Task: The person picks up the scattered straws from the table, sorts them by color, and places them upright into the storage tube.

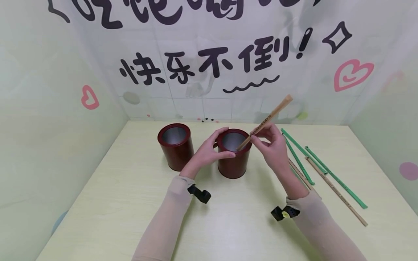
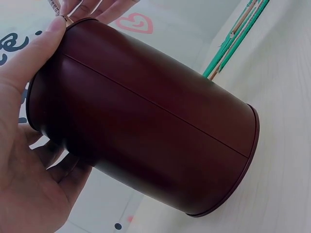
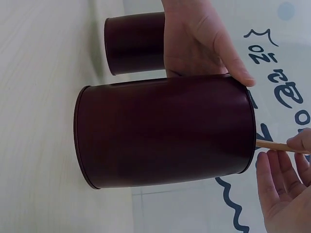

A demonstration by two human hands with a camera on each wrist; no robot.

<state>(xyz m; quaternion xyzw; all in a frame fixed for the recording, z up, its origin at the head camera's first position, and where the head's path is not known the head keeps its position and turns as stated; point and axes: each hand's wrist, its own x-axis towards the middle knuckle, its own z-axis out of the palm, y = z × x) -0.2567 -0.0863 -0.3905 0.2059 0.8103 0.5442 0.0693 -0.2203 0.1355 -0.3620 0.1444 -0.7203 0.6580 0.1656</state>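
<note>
Lest it tip, I judge, the left hand [image 1: 209,150] grips the dark-red metallic cylinder [image 1: 233,164] at nine o'clock; the right hand [image 1: 274,148] pinches a slim tan wooden-looking stick [image 1: 269,118].

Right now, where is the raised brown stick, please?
In the head view, the raised stick is right of centre, in the right grip, its lower end at the mouth of the right can.

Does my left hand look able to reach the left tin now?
Probably yes: nothing visible blocks the left tin beside your left hand, though that hand holds the right tin.
</note>
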